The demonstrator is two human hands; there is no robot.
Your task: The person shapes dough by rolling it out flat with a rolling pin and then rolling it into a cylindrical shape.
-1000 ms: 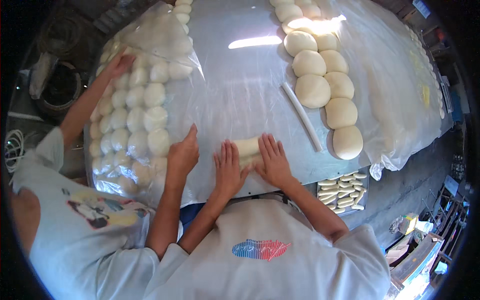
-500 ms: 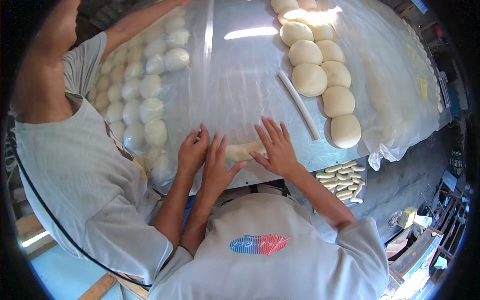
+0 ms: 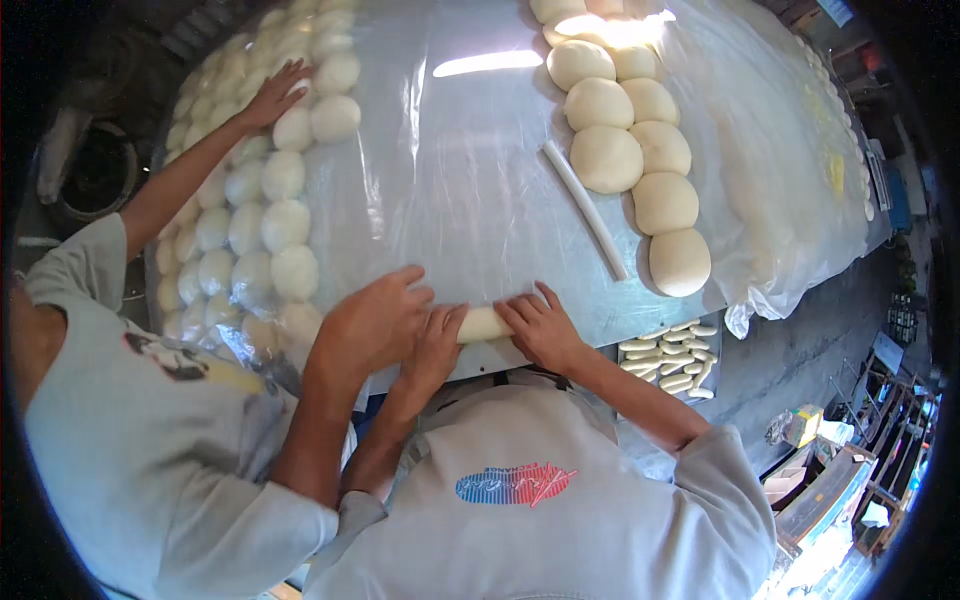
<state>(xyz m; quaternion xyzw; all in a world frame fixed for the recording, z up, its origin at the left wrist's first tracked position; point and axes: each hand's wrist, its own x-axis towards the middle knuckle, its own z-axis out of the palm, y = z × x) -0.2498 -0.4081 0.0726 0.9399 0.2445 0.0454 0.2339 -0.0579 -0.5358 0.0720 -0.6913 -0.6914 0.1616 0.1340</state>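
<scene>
Tabletop (image 3: 460, 180): rod (image 3: 585, 212), dough balls (image 3: 606, 160); co-worker's hand (image 3: 372, 320) beside left hand (image 3: 430, 352).

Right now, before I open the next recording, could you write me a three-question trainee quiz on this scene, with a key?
1. Multiple choice: what lies between the person's left hand and right hand?
A) a knife
B) a dough roll
C) a cup
2. True or false: in this view, the white rod lies to the left of the dough balls stacked in a double row.
3. Short answer: which of the co-worker's hands is nearer to the dough roll?

Key:
1. B
2. True
3. The co-worker's right hand
</scene>
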